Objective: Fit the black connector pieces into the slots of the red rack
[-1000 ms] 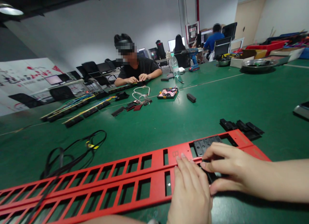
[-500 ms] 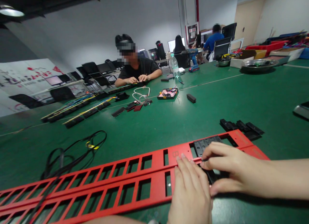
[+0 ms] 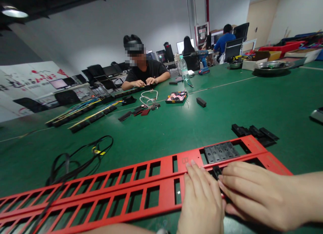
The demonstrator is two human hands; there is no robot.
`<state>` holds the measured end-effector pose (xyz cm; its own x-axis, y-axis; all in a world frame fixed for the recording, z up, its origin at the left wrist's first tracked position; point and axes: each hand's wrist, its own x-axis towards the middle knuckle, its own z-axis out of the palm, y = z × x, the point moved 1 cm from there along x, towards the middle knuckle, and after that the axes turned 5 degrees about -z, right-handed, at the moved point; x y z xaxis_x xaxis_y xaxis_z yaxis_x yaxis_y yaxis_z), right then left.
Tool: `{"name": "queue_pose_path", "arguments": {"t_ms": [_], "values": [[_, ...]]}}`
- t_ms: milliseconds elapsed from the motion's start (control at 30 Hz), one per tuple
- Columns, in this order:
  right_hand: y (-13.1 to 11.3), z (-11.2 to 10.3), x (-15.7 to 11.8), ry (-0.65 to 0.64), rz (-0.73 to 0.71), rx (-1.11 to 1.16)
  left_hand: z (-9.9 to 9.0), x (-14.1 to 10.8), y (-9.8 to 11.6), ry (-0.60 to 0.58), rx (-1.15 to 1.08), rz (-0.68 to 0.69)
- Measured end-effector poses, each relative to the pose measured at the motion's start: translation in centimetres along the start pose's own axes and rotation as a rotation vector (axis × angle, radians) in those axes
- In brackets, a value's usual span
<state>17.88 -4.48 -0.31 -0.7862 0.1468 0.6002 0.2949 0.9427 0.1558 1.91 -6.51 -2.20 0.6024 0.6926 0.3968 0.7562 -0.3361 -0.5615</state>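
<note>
Two long red slotted metal panels (image 3: 168, 190) lie side by side across the table's near side. My left hand (image 3: 200, 200) rests on the nearer panel, fingers stretched flat together, the tips reaching the seam between the panels. Beside it, my right hand (image 3: 254, 190) has its fingers closed over a small black plastic module (image 3: 216, 172) in the nearer panel's window. Its thumb is low at the panel's front edge, and the hand hides most of that window. In the farther panel's window sits a row of black plastic modules (image 3: 221, 152), with a gap at its right.
Loose black plastic parts (image 3: 254, 133) lie beyond the panels' right end. Black cables (image 3: 63, 170) trail over the panels' left part. Farther off are a small tray (image 3: 176, 97), a water bottle (image 3: 184, 69) and a blue drill (image 3: 203, 61). A co-worker (image 3: 143, 71) sits across the table.
My right hand has shifted right and toward me, its fingers now closer together and laid lower over the nearer panel. The module row in the farther panel shows fully. My left hand stays in place.
</note>
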Motion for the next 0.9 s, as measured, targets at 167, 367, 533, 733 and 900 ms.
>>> {"name": "queue_pose_path", "arguments": {"t_ms": [167, 367, 533, 733, 900], "values": [[0.2, -0.5, 0.2, -0.084, 0.041, 0.032, -0.2, 0.2, 0.0, -0.013, -0.007, 0.014], [0.2, -0.9, 0.3, -0.187, -0.002, 0.063, -0.4, 0.6, 0.0, 0.0, -0.013, -0.006], [0.0, -1.4, 0.7, -0.203, -0.013, 0.05, -0.3, 0.5, 0.1, -0.003, -0.003, -0.017], [-0.1, -1.1, 0.6, -0.226, -0.022, 0.057, -0.4, 0.4, 0.2, -0.002, 0.014, -0.022], [-0.6, -0.6, 0.8, -0.138, -0.068, -0.018, -0.5, 0.5, 0.2, -0.013, 0.027, -0.019]]}}
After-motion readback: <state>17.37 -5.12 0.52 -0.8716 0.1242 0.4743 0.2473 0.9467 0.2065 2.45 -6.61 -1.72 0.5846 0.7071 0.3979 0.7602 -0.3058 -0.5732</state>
